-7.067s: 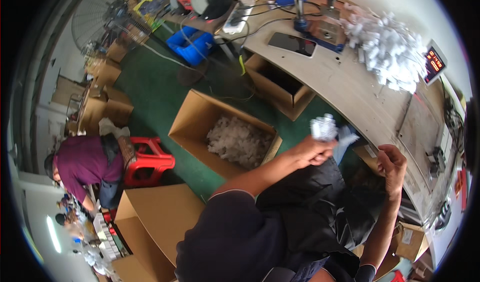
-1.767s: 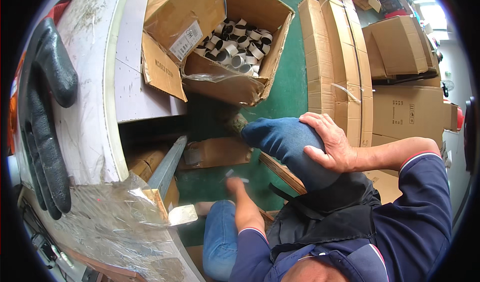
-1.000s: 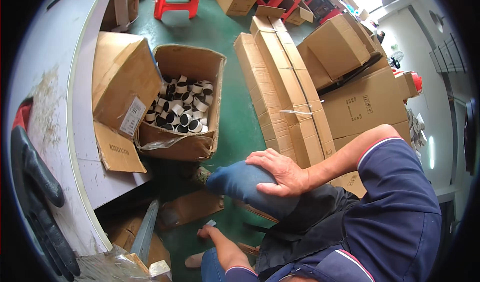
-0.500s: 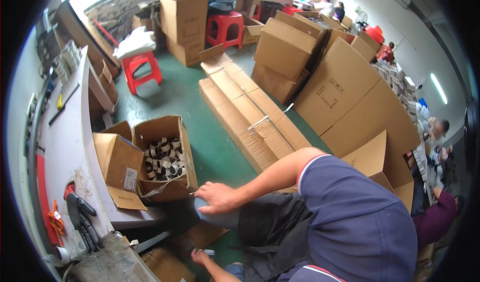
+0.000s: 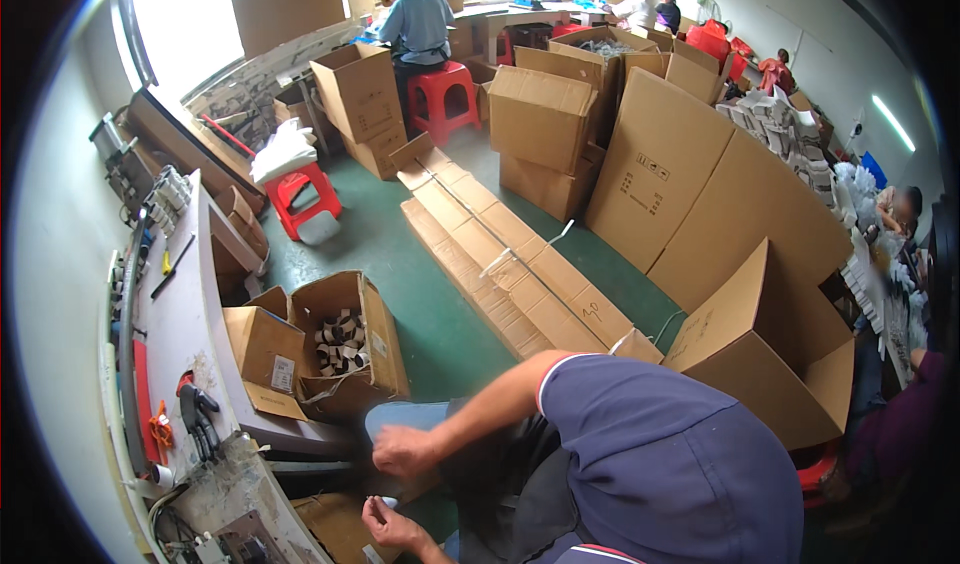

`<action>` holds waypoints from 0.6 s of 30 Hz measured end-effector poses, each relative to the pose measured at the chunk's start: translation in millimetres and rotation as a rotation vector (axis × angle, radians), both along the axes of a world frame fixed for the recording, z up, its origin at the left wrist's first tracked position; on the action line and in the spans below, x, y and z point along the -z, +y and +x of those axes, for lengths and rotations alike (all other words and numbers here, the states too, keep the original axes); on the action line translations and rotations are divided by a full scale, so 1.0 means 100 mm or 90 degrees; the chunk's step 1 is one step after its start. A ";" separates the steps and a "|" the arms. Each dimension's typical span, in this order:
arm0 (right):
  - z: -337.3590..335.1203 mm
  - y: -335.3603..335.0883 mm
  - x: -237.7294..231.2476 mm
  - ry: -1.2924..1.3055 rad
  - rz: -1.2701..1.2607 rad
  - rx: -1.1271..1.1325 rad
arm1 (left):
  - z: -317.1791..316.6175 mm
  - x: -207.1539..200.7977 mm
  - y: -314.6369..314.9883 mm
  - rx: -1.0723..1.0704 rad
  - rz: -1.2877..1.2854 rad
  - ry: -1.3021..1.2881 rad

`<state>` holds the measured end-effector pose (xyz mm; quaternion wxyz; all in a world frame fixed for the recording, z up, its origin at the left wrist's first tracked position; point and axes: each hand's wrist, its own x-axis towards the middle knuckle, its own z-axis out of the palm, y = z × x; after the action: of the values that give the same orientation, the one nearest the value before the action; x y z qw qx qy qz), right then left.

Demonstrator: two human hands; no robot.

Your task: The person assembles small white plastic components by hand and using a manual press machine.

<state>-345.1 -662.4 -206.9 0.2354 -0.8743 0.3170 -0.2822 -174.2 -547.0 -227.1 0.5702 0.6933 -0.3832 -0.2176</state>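
Observation:
My right hand [image 5: 405,451] is just in front of my denim-covered knee [image 5: 395,416]. Its fingers are curled and partly smeared by motion; what they hold, if anything, is hidden. Lower down, my left hand [image 5: 395,526] pinches a small whitish piece [image 5: 389,502] between thumb and fingers; its kind is too small to tell. A black apron [image 5: 485,474] covers my lap. Beyond my knee stands an open carton [image 5: 385,349] with several short black-and-white ring-shaped pieces [image 5: 340,342] inside. Another carton [image 5: 345,524] sits low beside my left hand, partly hidden.
A worn workbench [image 5: 215,364] curves along the left, bearing black-handled pliers or clamp [image 5: 198,414] and an orange item [image 5: 160,424]. Flattened cardboard [image 5: 510,254] lies on the green floor. Large cartons [image 5: 690,174] rise on the right. A red stool [image 5: 305,199] and a seated co-worker [image 5: 420,24] are farther back.
The whole view has shifted, showing more of the far room. My right hand has come off the knee and moved closer to my left hand, which still pinches the whitish piece.

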 end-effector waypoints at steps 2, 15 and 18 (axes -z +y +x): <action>0.14 0.39 -0.11 -0.090 0.394 0.083 | -0.02 -0.27 0.20 0.022 -0.146 -0.382; 0.18 0.96 -0.61 -0.350 1.200 -0.155 | -0.29 -0.82 0.90 0.214 -0.297 -0.542; 0.29 1.03 -0.53 -0.372 1.290 -0.153 | -0.24 -0.87 1.13 0.223 -0.265 -0.515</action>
<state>-315.8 -559.8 -153.4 0.9476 -0.1936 0.2467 -0.0605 -198.3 -434.1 -140.0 0.4568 0.5186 -0.7204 0.0574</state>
